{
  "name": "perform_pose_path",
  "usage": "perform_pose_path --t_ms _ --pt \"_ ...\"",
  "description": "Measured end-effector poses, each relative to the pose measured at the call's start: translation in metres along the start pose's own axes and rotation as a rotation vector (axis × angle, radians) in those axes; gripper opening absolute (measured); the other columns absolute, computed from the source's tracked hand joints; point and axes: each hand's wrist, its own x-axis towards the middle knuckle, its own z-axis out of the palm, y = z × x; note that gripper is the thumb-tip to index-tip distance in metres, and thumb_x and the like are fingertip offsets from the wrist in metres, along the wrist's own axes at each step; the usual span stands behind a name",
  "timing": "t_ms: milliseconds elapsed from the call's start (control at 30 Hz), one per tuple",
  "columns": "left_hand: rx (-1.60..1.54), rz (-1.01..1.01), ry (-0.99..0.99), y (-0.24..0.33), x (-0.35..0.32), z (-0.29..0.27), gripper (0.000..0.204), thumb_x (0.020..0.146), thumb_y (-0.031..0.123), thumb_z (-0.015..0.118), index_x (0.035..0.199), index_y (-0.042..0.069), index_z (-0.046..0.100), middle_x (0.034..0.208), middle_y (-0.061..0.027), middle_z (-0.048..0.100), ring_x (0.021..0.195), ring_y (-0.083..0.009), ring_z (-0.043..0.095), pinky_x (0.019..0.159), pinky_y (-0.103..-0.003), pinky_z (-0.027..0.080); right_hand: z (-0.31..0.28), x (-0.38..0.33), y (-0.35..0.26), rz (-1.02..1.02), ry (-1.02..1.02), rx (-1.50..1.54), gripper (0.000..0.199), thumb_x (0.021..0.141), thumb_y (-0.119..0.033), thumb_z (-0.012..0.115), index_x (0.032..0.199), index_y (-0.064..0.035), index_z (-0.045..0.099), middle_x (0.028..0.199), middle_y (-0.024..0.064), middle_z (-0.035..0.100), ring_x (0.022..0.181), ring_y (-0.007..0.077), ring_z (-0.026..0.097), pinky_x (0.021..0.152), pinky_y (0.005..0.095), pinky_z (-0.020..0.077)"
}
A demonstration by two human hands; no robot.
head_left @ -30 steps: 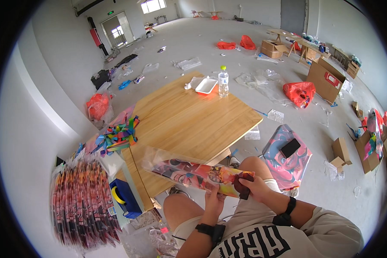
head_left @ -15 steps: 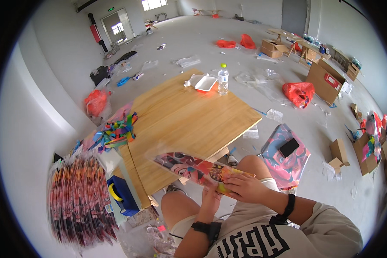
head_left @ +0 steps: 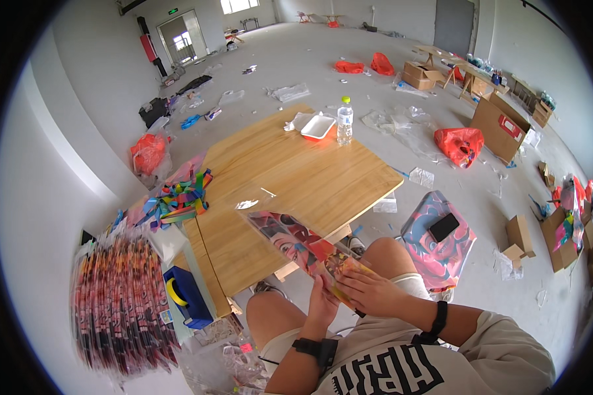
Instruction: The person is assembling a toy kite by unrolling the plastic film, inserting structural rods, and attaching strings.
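Observation:
I sit at the near edge of a low wooden table point(head_left: 296, 178). Both hands hold a long flat colourful printed packet in clear wrap point(head_left: 296, 245) over my lap. My left hand point(head_left: 321, 304) grips its near end from below. My right hand point(head_left: 374, 293) lies over the same end, fingers curled on it. The packet's far end points up and left over the table's front edge. Each wrist wears a black band.
A big stack of similar packets point(head_left: 122, 303) stands at my left, with a blue tape dispenser point(head_left: 186, 297) and a heap of bright folded pieces point(head_left: 176, 197). A red-and-white tray point(head_left: 317, 127) and water bottle point(head_left: 344, 122) sit far on the table. A patterned cushion with a phone point(head_left: 443, 227) lies right.
The packet has swung from lying almost level across my lap to pointing up-left, and both hands have drawn in closer around its near end.

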Motion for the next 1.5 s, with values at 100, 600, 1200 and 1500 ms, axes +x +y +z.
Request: perform_pose_path --t_ms 100,600,1200,1500 --pt "0.000 -0.012 -0.038 -0.004 0.000 -0.002 0.047 0.107 0.038 0.037 0.144 0.009 0.041 0.143 -0.0073 0.052 0.131 -0.0188 0.051 0.110 -0.036 0.041 0.000 -0.001 -0.002 0.045 -0.047 -0.063 0.055 0.092 -0.026 0.060 0.141 -0.0069 0.047 0.146 0.0098 0.047 0.139 0.0272 0.041 0.118 0.0422 0.0292" --pt "0.027 0.077 -0.014 0.004 -0.001 0.013 0.036 0.105 0.018 0.049 0.138 0.004 0.045 0.134 -0.0075 0.058 0.122 -0.0171 0.057 0.102 -0.032 0.048 0.001 -0.001 -0.002 -0.044 -0.155 -0.076 0.068 0.091 -0.043 0.059 0.144 -0.0043 0.043 0.152 0.0124 0.040 0.145 0.0272 0.032 0.120 0.0462 0.0207" --pt "-0.087 0.044 0.009 0.003 0.002 0.004 0.038 0.105 0.032 0.045 0.135 0.009 0.052 0.133 -0.0072 0.060 0.124 -0.0191 0.056 0.107 -0.034 0.043 -0.004 0.005 -0.009 -0.048 -0.080 -0.075 0.054 0.089 -0.038 0.061 0.128 -0.0002 0.056 0.147 0.0142 0.046 0.143 0.0316 0.035 0.121 0.0481 0.0177" --pt "0.109 0.028 -0.004 -0.003 0.004 -0.010 0.031 0.104 0.021 0.052 0.130 0.004 0.054 0.126 -0.0052 0.063 0.115 -0.0147 0.061 0.098 -0.030 0.050 -0.009 0.011 -0.005 -0.034 -0.099 -0.142 0.054 0.092 -0.037 0.056 0.129 0.0018 0.055 0.149 0.0145 0.043 0.145 0.0301 0.032 0.122 0.0470 0.0162"
